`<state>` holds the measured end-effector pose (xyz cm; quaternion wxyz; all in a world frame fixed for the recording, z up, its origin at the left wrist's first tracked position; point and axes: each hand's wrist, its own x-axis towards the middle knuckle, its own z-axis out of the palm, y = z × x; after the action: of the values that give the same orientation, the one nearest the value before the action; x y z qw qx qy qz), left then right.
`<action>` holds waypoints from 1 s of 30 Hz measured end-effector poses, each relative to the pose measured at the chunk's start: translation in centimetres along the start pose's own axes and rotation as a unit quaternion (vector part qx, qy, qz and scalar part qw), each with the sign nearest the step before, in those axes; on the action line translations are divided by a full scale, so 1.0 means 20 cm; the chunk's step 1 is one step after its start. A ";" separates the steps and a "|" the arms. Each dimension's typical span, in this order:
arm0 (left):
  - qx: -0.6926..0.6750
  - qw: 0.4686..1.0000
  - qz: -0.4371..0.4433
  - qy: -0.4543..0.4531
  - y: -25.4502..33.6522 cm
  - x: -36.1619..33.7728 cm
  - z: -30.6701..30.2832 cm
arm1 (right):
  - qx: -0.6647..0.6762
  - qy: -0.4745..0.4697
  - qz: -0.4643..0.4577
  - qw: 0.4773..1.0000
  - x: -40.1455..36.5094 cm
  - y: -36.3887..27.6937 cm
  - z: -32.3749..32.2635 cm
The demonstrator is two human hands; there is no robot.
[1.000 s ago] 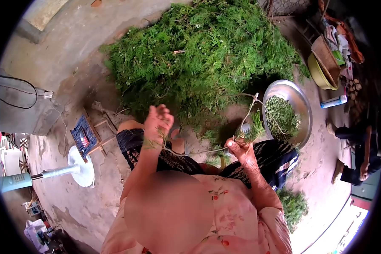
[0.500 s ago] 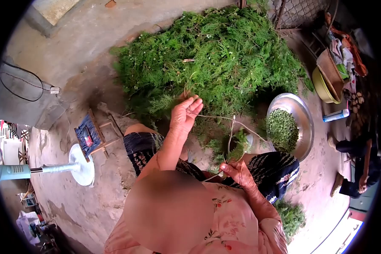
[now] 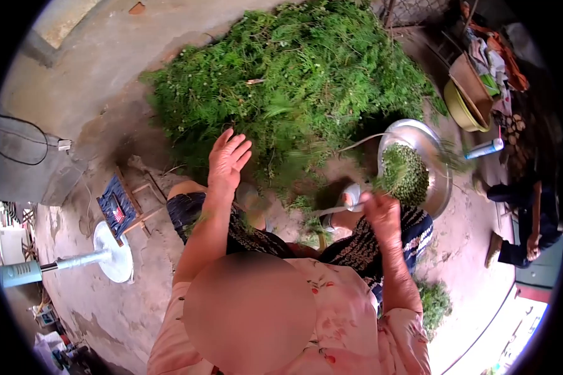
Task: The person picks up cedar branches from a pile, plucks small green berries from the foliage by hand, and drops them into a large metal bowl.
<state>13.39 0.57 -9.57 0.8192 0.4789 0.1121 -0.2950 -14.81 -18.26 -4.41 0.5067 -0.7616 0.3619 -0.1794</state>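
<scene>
My left hand [image 3: 229,159] is held up over the near edge of a big heap of green feathery branches [image 3: 294,81], fingers spread, holding nothing. In front of my right knee, my right hand [image 3: 383,217] is closed around a leafy branch. The branch's bare stem [image 3: 333,211] pokes out to the left of my fist. Its green sprigs are smeared by motion near a metal basin [image 3: 442,181]. Inside the basin lies a mound of small round green berries [image 3: 410,172].
Left of me are a small folding stool [image 3: 122,209] and a fan with a round white base [image 3: 114,253]. Far right are a yellow tub [image 3: 461,111], a blue-white can [image 3: 485,149] and another person's legs [image 3: 513,250]. A small green pile [image 3: 433,305] lies behind my right side.
My left hand has let go of the twig, opened and moved left. My right hand has risen with the branch toward the basin. The view has shifted slightly.
</scene>
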 end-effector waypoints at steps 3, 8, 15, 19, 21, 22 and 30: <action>0.043 0.999 -0.013 0.010 -0.02 0.01 -0.09 | 0.040 0.197 0.033 0.979 0.03 0.09 -0.31; 0.052 0.998 -0.007 0.036 0.00 0.01 -0.15 | 0.126 0.493 0.131 0.851 -0.18 0.71 -1.13; -0.028 0.996 0.084 0.014 0.24 0.03 -0.21 | 0.025 0.717 0.307 0.626 -1.48 1.73 -1.78; -0.078 0.988 0.134 -0.014 0.38 -0.02 -0.19 | 0.027 0.672 0.388 0.630 -1.60 1.77 -1.51; -0.050 0.989 0.140 -0.009 0.42 -0.04 -0.18 | 0.041 0.637 0.374 0.673 -1.46 1.79 -1.40; -0.051 0.988 0.142 -0.015 0.42 -0.06 -0.16 | 0.050 0.616 0.348 0.705 -1.34 1.78 -1.37; -0.099 0.991 0.087 -0.013 0.34 -0.08 0.02 | 0.226 0.485 0.002 0.845 -0.04 0.52 -0.78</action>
<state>16.09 3.30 -3.69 0.8864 0.4000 0.0880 -0.2157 -29.14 -30.14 -7.07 0.4247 -0.4412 0.5123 -0.6021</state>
